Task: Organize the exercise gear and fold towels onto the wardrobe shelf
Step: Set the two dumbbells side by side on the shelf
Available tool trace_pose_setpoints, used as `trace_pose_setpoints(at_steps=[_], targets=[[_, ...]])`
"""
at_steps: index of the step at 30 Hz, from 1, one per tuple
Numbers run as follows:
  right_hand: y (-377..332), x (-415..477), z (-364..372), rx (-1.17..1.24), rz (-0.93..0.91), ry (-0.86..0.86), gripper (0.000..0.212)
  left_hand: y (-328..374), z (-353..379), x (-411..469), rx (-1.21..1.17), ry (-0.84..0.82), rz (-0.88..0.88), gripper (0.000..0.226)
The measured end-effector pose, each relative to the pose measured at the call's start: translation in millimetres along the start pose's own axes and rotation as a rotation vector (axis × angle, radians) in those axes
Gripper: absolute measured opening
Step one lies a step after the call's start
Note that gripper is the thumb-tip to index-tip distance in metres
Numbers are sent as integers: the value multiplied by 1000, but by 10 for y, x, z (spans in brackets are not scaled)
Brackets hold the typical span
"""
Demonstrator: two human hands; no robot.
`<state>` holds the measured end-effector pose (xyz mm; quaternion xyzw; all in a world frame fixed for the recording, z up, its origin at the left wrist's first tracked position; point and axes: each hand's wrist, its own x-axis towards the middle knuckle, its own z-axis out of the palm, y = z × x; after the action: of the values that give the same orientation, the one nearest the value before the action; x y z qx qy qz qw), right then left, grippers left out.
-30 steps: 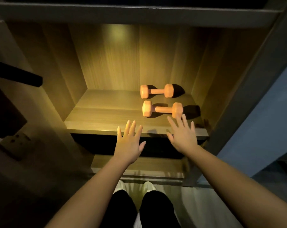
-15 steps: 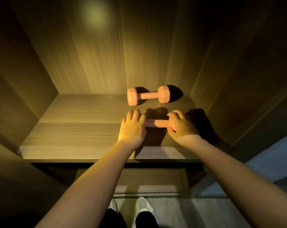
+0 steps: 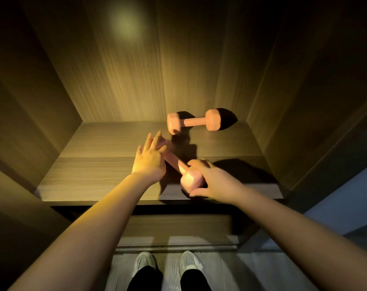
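Two pink dumbbells lie on the wooden wardrobe shelf (image 3: 98, 177). The far dumbbell (image 3: 192, 122) rests crosswise near the back wall, untouched. The near dumbbell (image 3: 185, 172) now lies diagonally, one end toward the shelf's front edge. My right hand (image 3: 212, 181) grips that near end, fingers and thumb curled round the weight head. My left hand (image 3: 151, 158) has straight fingers laid against the dumbbell's far end, which it mostly hides.
The shelf is boxed in by the wardrobe's side walls (image 3: 304, 101) and back panel (image 3: 126, 80). A lower shelf (image 3: 178, 229) sits beneath the front edge. My shoes (image 3: 147, 261) stand on the floor below.
The near dumbbell has turned from crosswise to diagonal. My right hand pulled its right end toward the front edge while my left hand pushed the other end back.
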<state>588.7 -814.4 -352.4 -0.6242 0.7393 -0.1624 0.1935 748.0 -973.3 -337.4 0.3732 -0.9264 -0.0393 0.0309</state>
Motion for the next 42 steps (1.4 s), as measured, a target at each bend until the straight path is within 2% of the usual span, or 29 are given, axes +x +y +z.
trace_pose_setpoints(at_steps=[3,8,10,14,17,20,24,27,30,36,42], targets=[[33,7,55,-32,20,-3,82,28,-59,-169,-133,30,-2,54],[171,-82,31,-99,87,31,75,324,-124,-500,-281,61,129,45],[185,-89,24,-116,110,33,74,480,-97,-564,-218,46,155,50],[173,-74,20,-140,127,35,70,569,-115,-608,-42,120,131,49],[141,-59,41,-152,104,24,63,521,-206,-595,-23,58,82,44],[88,-30,84,-195,113,-43,66,345,-339,-543,-45,-46,-12,43],[-5,107,112,-228,128,-129,71,207,-455,-451,-20,-162,-64,51],[-33,261,91,-234,179,-152,72,276,-420,-426,49,-172,-39,54],[45,442,-26,-262,231,-127,74,217,-314,-422,47,-116,-68,52],[166,874,-270,-326,228,3,73,-142,-270,-312,-146,-94,-190,74],[187,1392,-404,-494,276,63,72,-209,-174,-275,-148,-70,-166,80]])
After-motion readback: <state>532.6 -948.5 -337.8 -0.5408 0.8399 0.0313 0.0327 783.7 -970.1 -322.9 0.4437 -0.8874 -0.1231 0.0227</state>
